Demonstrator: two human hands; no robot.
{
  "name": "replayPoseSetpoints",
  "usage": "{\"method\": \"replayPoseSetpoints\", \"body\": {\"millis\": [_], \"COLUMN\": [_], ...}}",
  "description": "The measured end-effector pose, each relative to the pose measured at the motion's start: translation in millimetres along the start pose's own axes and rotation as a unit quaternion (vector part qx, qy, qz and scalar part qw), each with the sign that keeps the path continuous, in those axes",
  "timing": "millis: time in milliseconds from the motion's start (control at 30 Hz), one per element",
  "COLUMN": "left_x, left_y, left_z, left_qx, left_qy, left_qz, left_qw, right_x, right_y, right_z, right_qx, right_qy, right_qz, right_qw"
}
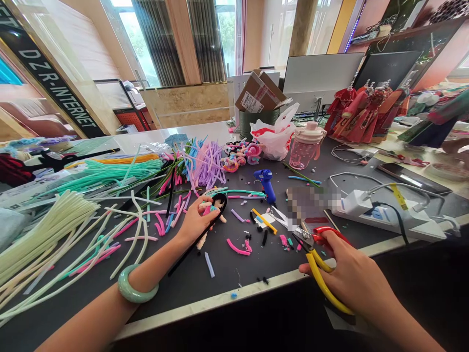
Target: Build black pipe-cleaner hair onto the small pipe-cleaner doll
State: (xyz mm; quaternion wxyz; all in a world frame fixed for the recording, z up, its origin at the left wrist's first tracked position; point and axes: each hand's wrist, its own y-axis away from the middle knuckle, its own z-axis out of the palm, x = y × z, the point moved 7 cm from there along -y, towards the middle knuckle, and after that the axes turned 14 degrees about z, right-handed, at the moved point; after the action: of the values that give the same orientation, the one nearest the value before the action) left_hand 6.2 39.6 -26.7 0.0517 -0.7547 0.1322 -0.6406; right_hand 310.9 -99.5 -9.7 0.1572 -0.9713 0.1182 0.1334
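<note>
Pipe-cleaner doll [211,210] — fuzzy, black-looped — in left hand [194,223]; scissors [307,239] in right hand [352,278].

Blk wall sign [54,83] — "DZR-INTERNET"; lbl on cardboard box [261,92] unreadable.

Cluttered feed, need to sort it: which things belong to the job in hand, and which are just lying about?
In hand: small pipe-cleaner doll and long black pipe cleaner, left hand; yellow-and-red-handled snips, right hand.
Lying about: blue glue gun; pink plastic bottle; white power strip; pale green pipe-cleaner bundle.
</note>
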Motion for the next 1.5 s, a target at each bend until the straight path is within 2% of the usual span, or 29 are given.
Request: {"method": "replayPoseSetpoints", "body": {"millis": [133, 333, 433, 500, 600, 700, 767, 900, 1000, 1100, 1200, 1367, 1500], "left_x": [0, 1, 5, 13, 27, 31, 32, 56, 82, 99, 110, 108, 105], "left_y": [1, -1, -4, -6, -9, -11, -12, -8, 4, 17, 28, 27, 26], "left_z": [2, 6, 4, 0, -6, -10, -15, -21, -5, 28, 54, 70, 76], "left_qx": [-0.003, -0.065, -0.103, -0.11, -0.109, -0.12, -0.108, -0.02, -0.018, -0.11, -0.159, -0.157, -0.158], "left_qy": [0.021, 0.015, -0.06, -0.128, -0.255, -0.346, -0.38, -0.418, -0.367, -0.227, -0.143, -0.113, -0.114], "left_qz": [-0.012, -0.02, -0.015, 0.017, 0.091, 0.118, 0.125, 0.193, 0.231, 0.208, 0.184, 0.139, 0.108], "left_qw": [1.0, 0.998, 0.993, 0.985, 0.956, 0.923, 0.91, 0.887, 0.901, 0.945, 0.959, 0.971, 0.975], "right_x": [-5, -2, -2, -4, -9, -13, -16, -22, -25, -29, -31, -31, -33], "right_y": [3, 2, 2, 3, 5, 8, 10, 13, 14, 16, 19, 21, 21], "right_z": [-5, -2, -4, -8, -15, -19, -22, -28, -31, -33, -35, -38, -42], "right_qx": [0.025, 0.05, 0.071, 0.094, 0.129, 0.152, 0.171, 0.208, 0.234, 0.259, 0.268, 0.276, 0.307], "right_qy": [0.007, 0.032, 0.044, 0.053, 0.066, 0.074, 0.081, 0.102, 0.119, 0.138, 0.151, 0.159, 0.153], "right_qz": [0.008, -0.011, -0.036, -0.035, -0.025, -0.025, -0.038, -0.068, -0.082, -0.103, -0.112, -0.104, -0.116], "right_qw": [1.0, 0.998, 0.996, 0.994, 0.989, 0.985, 0.981, 0.97, 0.962, 0.95, 0.945, 0.942, 0.932]}}
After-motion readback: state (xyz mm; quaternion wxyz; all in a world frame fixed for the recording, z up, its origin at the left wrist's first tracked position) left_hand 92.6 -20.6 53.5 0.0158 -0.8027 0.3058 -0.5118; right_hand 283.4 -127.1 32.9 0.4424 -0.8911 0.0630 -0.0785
